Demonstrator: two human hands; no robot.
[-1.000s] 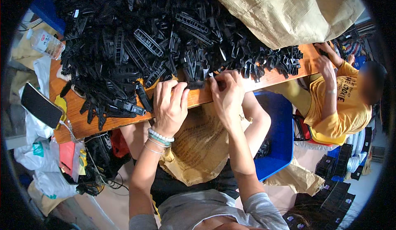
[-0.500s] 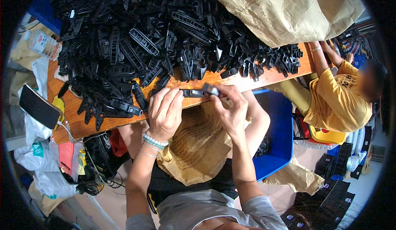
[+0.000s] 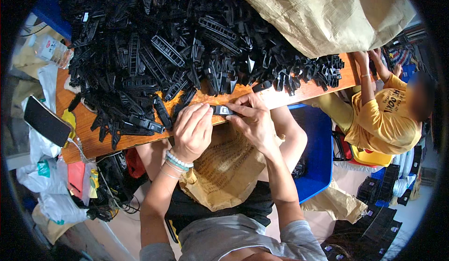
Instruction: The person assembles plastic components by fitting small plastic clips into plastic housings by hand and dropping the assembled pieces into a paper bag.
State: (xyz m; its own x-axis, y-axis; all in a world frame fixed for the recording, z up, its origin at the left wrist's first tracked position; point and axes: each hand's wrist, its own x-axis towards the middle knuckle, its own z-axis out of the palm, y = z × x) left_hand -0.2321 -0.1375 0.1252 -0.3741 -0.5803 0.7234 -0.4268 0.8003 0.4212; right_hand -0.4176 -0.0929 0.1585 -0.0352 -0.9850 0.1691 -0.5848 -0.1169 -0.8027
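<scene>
Between my hands, at the table's front edge, is a small black plastic part (image 3: 223, 110) with a pale spot on its top. My left hand (image 3: 192, 129), with pale bead bracelets at the wrist, is closed round its left end. The thumb and fingers of my right hand (image 3: 255, 119) pinch its right end. Just beyond my hands lies a large heap of black plastic parts (image 3: 168, 50), some long and ladder-like. A few loose black parts (image 3: 161, 111) rest close to my left fingers.
The wooden table (image 3: 126, 141) slants across in front of me. A tan sack (image 3: 322, 18) covers its far right. Brown paper (image 3: 224, 167) lies over my lap, with a blue bin (image 3: 315, 153) beside my right leg. A phone (image 3: 46, 120) stands at left. A co-worker in a yellow shirt (image 3: 386, 113) sits at right.
My right hand has brought the small block it held down and leftward against the black piece at my left hand. The co-worker's arms have shifted slightly.
</scene>
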